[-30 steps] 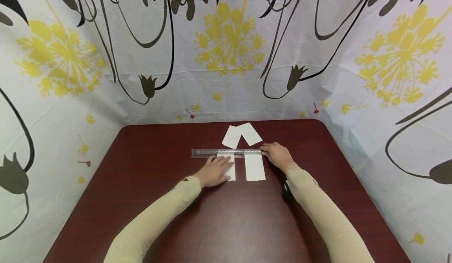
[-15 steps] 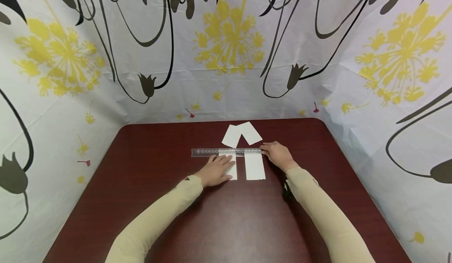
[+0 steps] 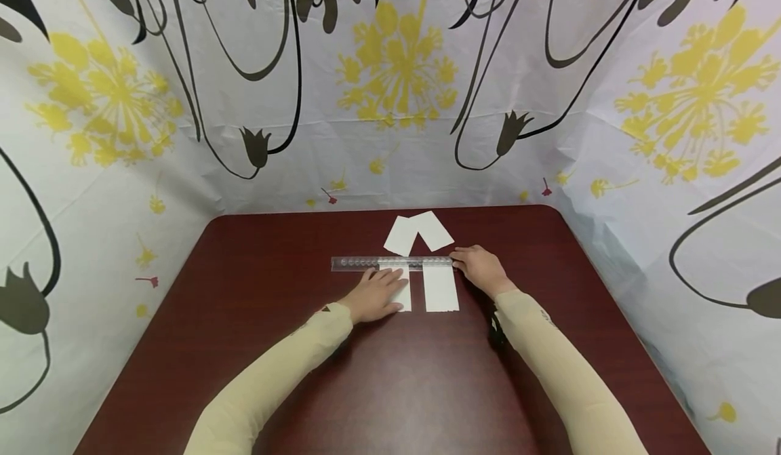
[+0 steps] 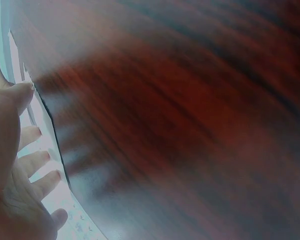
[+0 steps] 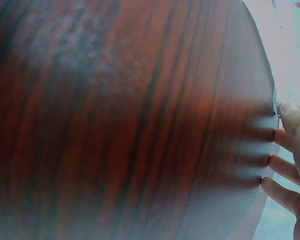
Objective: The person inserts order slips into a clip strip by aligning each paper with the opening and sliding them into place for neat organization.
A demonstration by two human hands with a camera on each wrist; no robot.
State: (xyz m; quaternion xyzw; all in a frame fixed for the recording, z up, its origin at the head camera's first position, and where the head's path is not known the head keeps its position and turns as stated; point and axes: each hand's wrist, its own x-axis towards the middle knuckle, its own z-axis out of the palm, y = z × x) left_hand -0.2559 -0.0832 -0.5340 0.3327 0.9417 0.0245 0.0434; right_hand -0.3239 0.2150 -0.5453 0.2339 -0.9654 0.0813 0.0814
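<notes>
A clear ruler point(image 3: 354, 264) lies crosswise over the upper ends of two upright white paper pieces. My left hand point(image 3: 375, 297) rests with spread, fairly straight fingers on the left paper point(image 3: 403, 298), covering much of it. The right paper point(image 3: 441, 289) lies beside it, with a narrow strip of table between them. At the ruler's right end, my right hand point(image 3: 480, 269) holds it with thumb and forefinger. In the right wrist view, the other fingertips point(image 5: 272, 159) of that hand touch the tabletop. The left wrist view shows the left thumb point(image 4: 22, 95) at the paper's edge.
Beyond the ruler, two more white papers, a left one point(image 3: 400, 236) and a right one point(image 3: 432, 231), slant together at their tops. All lie on a dark red wooden table point(image 3: 274, 258). Patterned cloth point(image 3: 390, 163) hangs around its back and sides.
My left hand has slid slightly right, and the left paper has shifted right with it, narrowing the gap to the right paper. The ruler and right hand have stayed in place.
</notes>
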